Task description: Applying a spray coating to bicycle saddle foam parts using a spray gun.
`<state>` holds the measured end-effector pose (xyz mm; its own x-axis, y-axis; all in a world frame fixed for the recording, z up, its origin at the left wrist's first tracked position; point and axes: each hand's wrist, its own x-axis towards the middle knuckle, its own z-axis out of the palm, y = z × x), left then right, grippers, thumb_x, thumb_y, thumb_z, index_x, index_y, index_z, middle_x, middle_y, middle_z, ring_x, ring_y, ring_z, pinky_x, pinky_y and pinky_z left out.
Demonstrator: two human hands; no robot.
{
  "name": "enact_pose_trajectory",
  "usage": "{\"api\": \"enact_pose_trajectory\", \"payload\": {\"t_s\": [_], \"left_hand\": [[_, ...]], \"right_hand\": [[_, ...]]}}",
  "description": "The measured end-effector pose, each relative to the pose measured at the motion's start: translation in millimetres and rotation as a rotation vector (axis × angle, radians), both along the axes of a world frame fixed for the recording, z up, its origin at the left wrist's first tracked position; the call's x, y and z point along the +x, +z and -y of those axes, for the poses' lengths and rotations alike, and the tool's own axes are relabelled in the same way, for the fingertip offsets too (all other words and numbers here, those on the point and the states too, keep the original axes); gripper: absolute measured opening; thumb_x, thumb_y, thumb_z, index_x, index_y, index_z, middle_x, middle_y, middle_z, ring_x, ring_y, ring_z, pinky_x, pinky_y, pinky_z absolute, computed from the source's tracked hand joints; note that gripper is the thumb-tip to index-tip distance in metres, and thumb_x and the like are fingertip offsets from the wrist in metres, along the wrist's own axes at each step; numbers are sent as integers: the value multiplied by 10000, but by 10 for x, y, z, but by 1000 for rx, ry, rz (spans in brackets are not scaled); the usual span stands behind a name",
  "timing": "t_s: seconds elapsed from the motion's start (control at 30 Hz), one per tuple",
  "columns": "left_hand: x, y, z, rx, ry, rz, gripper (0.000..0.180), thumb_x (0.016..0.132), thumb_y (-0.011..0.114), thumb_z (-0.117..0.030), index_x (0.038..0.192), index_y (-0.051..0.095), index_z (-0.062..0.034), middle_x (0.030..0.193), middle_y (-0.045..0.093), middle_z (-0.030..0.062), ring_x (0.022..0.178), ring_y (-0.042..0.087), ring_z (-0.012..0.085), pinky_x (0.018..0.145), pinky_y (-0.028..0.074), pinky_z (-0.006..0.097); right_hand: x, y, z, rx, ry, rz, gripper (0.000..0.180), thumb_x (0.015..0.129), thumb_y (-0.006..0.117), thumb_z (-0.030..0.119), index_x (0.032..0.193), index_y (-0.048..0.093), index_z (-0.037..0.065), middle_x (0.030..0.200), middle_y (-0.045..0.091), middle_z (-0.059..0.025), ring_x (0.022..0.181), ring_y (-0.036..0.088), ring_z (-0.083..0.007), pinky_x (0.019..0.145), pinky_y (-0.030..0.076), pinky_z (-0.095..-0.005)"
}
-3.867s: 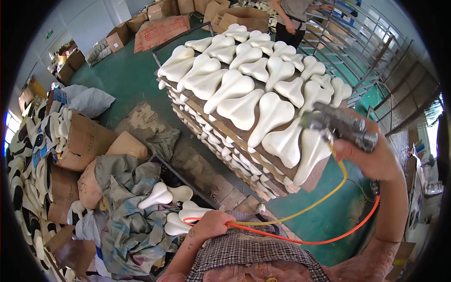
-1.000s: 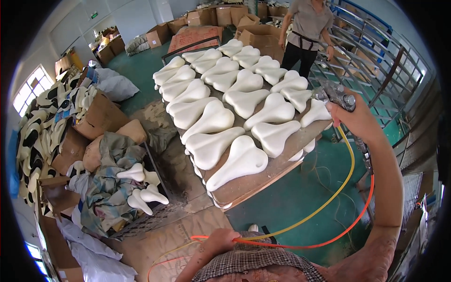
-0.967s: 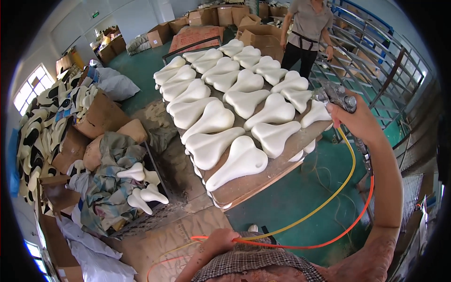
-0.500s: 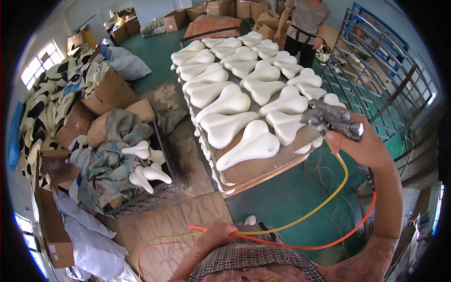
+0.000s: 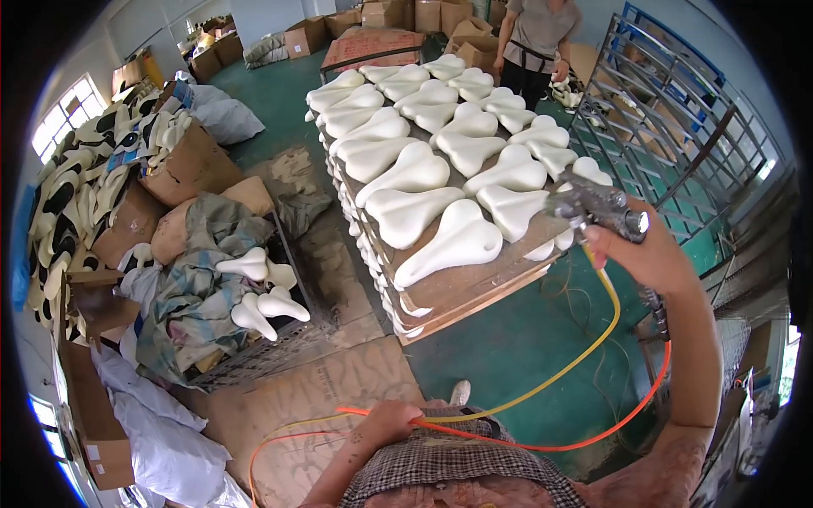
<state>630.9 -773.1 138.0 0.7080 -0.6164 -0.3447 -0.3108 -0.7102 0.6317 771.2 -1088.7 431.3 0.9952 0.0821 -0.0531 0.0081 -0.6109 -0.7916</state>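
My right hand (image 5: 650, 258) is wrapped round a grimy metal spray gun (image 5: 600, 206), raised at the near right corner of a stack of boards (image 5: 474, 296). White foam bicycle saddle pads (image 5: 457, 243) lie in rows across the top board, and the gun's nose points left at the nearest ones without touching them. A yellow hose (image 5: 566, 370) and an orange hose (image 5: 584, 444) hang from the gun and loop back toward my waist. There my left hand (image 5: 389, 426) is closed round both hoses, in front of a checked apron (image 5: 423, 461).
On the left, a dark crate (image 5: 279, 339) holds crumpled cloth and several loose pads. Behind it stand cardboard boxes (image 5: 190, 165) heaped with saddle parts. A metal rack (image 5: 652, 127) rises at the right. Another person (image 5: 538, 51) stands beyond the stack's far right corner.
The view has shifted slightly, and the other person is a little farther up the picture. More of a shoe shows below the stack. Both hands keep their holds; the gun remains near the same corner.
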Motion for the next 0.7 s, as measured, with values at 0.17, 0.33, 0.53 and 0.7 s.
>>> {"api": "enact_pose_trajectory", "payload": {"t_s": [0.17, 0.33, 0.53, 0.7], "left_hand": [[138, 5, 207, 21, -80, 13, 138, 740, 505, -164, 773, 623, -99, 759, 619, 159, 767, 597, 361, 672, 462, 475], [216, -26, 550, 34, -14, 24, 145, 751, 502, -176, 779, 619, -96, 760, 617, 159, 764, 598, 355, 663, 461, 476], [515, 30, 1235, 46, -42, 5, 153, 755, 493, -177, 773, 614, -87, 764, 618, 155, 767, 598, 353, 663, 465, 471], [593, -103, 1575, -20, -39, 54, 128, 746, 520, -172, 763, 608, -82, 739, 613, 149, 737, 594, 353, 645, 459, 471]], "right_hand": [[156, -12, 98, 57, 138, 3, 556, 800, 705, 255, 1239, 499, -17, 760, 619, -40, 618, 588, -91, 600, 475, -239], [448, -176, 793, -50, -86, 45, 577, 811, 688, 257, 1243, 468, -57, 731, 616, -44, 602, 584, -102, 579, 460, -249], [751, -146, 1606, -66, -161, 116, 595, 815, 682, 268, 1253, 450, -62, 718, 604, -37, 602, 578, -93, 579, 461, -250], [684, -152, 1369, 128, 266, 14, 556, 810, 695, 267, 1222, 485, -43, 772, 607, -31, 615, 571, -88, 587, 480, -256]]}}
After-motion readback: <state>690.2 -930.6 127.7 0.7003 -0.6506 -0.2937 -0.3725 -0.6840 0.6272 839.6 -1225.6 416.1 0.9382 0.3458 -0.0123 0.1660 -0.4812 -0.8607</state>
